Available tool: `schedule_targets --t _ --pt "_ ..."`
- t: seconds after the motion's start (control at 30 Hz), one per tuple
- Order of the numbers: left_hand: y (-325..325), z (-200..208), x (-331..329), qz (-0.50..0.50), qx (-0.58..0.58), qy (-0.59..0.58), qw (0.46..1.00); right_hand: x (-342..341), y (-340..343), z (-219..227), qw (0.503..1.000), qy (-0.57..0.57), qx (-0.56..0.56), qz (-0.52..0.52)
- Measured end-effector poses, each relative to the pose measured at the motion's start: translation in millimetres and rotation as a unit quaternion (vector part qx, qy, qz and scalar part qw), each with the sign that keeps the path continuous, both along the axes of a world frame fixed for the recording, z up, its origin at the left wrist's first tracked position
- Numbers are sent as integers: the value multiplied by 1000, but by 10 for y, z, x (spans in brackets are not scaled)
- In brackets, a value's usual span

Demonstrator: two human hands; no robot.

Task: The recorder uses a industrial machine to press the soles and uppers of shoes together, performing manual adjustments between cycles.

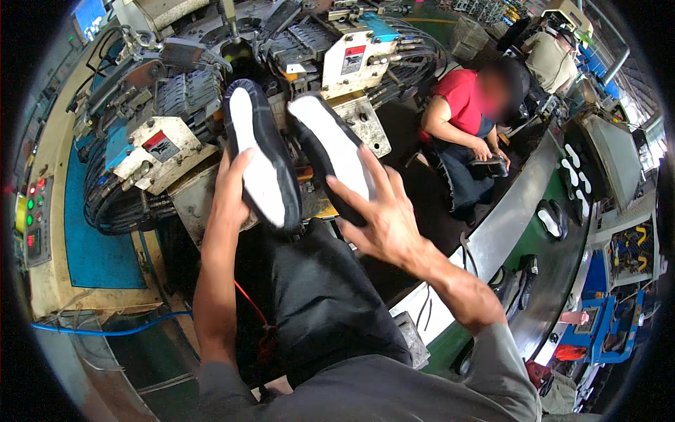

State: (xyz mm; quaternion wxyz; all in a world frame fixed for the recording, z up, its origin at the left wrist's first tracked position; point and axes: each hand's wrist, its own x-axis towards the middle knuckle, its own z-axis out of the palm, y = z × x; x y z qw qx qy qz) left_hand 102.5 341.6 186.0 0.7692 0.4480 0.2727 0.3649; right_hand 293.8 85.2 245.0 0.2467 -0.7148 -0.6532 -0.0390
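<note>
- Your left hand (233, 188) is wrapped around the left shoe (261, 151), thumb lying across the white sole and the other fingers hidden behind it; you hold it sole-up, toe pointing down toward you.
- Your right hand (383, 214) is spread wide, fingers splayed and apart, palm turned away from you. Its fingertips lie against the lower end of the right shoe (330, 151), but the fingers are not curled round it.
- Both shoes are black with white soles and stand side by side, tilted, in front of the machine (211, 63), the left one a little nearer to you.
- On the machine's right-hand white housing you have a square label (353, 60): red band at the top, black pictogram below.
- On the left-hand white housing sits a similar label (160, 145), red and black, turned at an angle.
- At your far left a control panel (33, 218) shows red and green lights and a small red display.
- To your right a conveyor (517, 204) curves past, carrying more white-soled shoes (550, 219).
- Beyond it a seated person in a red shirt (460, 98) bends over a dark shoe (489, 167) held in both hands.
</note>
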Motion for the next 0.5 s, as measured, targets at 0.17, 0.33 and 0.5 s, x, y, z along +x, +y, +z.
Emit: schedule_targets --t 0.17,0.33,0.5 --pt "-966 -103 -944 -45 -12 -98 994 -49 1016 -146 1000 25 5 15" --pt "-1715 -298 -1520 -28 -152 -141 978 -90 1482 -508 999 17 44 18" --pt "-2195 -577 -1735 17 -255 -118 960 -189 1564 -623 1000 4 7 7"
